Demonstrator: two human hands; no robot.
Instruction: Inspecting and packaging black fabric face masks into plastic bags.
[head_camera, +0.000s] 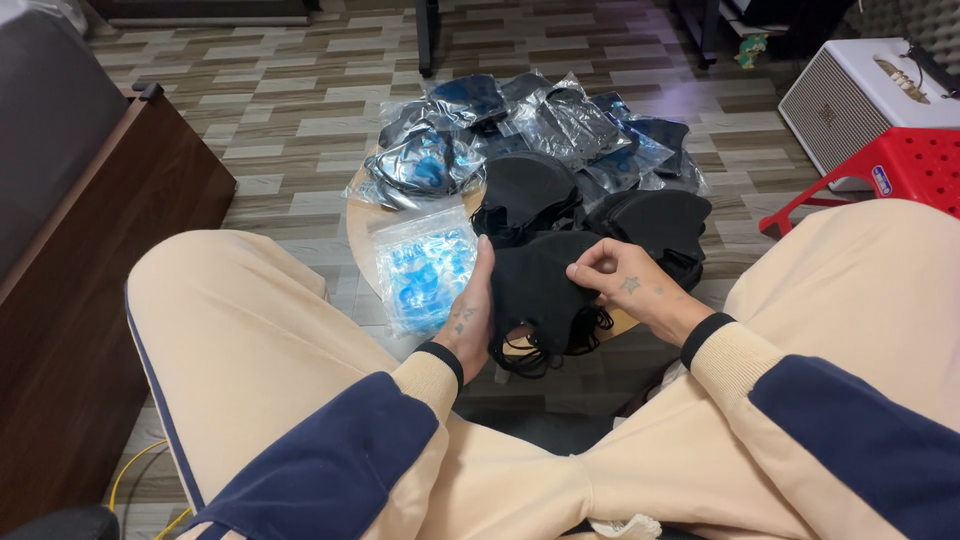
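Both forearms are angled inward; the left hand (468, 318) is held flat, the right hand (622, 282) is pinched shut.

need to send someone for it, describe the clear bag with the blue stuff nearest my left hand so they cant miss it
Start at the small round wooden table between the knees, heaped with black fabric masks and dark plastic-wrapped packs. At its near left edge, just left of the left hand, lies a flat clear plastic bag of bright blue pieces. It alone is pale and bright blue; its neighbours are black or dark.
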